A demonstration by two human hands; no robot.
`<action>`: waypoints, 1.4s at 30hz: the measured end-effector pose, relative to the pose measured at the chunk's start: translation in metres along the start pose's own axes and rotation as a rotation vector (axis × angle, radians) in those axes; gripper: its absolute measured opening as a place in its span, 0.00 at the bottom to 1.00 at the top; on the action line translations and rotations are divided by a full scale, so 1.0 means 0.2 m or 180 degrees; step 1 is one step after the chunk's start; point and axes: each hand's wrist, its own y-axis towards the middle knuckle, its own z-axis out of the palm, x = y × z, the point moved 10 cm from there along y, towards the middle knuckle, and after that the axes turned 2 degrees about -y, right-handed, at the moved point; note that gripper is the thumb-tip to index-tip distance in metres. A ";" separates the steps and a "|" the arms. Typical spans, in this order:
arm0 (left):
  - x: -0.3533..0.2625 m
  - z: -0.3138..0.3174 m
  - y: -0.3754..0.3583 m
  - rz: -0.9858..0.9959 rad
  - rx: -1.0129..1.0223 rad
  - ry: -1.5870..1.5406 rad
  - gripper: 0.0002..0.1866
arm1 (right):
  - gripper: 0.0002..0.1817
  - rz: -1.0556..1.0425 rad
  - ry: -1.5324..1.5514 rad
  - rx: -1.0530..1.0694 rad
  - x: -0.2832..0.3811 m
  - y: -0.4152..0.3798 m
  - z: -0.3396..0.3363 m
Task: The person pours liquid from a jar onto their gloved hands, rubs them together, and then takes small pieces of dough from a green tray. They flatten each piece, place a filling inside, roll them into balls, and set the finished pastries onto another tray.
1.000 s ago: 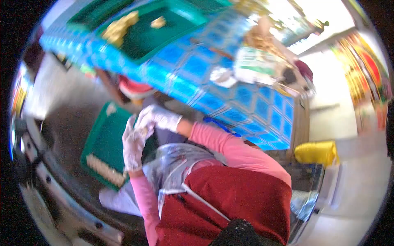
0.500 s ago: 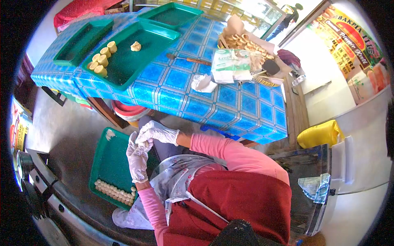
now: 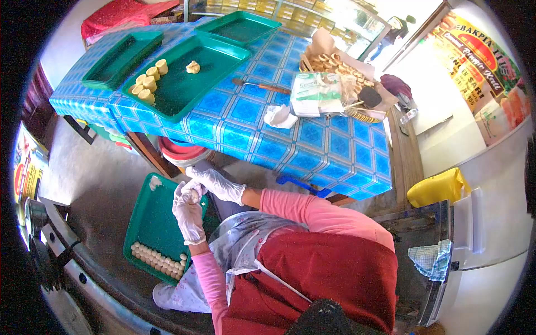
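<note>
My left hand (image 3: 188,215), in a white glove, curls around a small pale piece of dough (image 3: 194,196) above the low green tray. My right hand (image 3: 216,184), also gloved, meets it from above with its fingers bent over the same dough; the fingertips partly hide it. Below, the low green tray (image 3: 146,223) has rows of small round dough balls (image 3: 159,260) along its near end. A white lump (image 3: 155,182) lies in its far corner.
On the table's blue checked cloth (image 3: 234,137) stands a green tray (image 3: 190,95) with yellow cylinders (image 3: 149,84) and a dough lump (image 3: 193,67). A brush (image 3: 262,86), a tissue pack (image 3: 317,92) and a box of baked pieces (image 3: 335,64) lie nearby. A red-rimmed bucket (image 3: 181,152) is underneath.
The view has shifted slightly. My fingers have moved around the dough, which now shows more plainly in my left hand. My right hand's fingers are bent further over it.
</note>
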 end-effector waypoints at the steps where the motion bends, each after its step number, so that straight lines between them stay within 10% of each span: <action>1: 0.00 0.00 0.00 0.0003 -0.0027 -0.0004 0.18 | 0.17 -0.0035 0.0015 -0.0008 0.00 0.00 0.01; 8: 0.00 -0.03 0.05 0.0092 0.0162 -0.0010 0.18 | 0.12 -0.1189 -0.1636 0.0429 0.28 -0.11 0.10; 14: -0.01 0.00 0.03 0.0193 0.0084 0.0075 0.21 | 0.12 -0.1245 -0.1167 0.0789 0.24 -0.11 0.10; 17: 0.00 0.02 0.03 0.0159 0.0264 0.0070 0.24 | 0.11 -0.0161 -0.0440 0.0597 0.08 -0.06 0.04; 24: -0.04 0.13 -0.03 0.0358 0.0377 0.0141 0.29 | 0.10 -0.1284 -0.1904 0.0060 0.24 -0.07 0.09; 25: -0.05 0.12 -0.03 0.0394 0.0380 -0.0039 0.28 | 0.10 -0.0551 -0.0638 0.0186 0.08 -0.02 0.05; 28: -0.07 0.12 -0.03 0.0603 0.0266 -0.0266 0.26 | 0.12 -0.1694 -0.2417 0.0026 0.22 -0.09 0.10; 31: -0.04 0.06 -0.01 0.0413 0.0017 -0.0349 0.25 | 0.13 -0.0473 -0.0515 0.0124 0.09 -0.04 0.04; 42: -0.11 0.20 -0.09 0.0535 0.0136 -0.0160 0.31 | 0.14 -0.0643 -0.0831 -0.0021 0.11 -0.04 0.03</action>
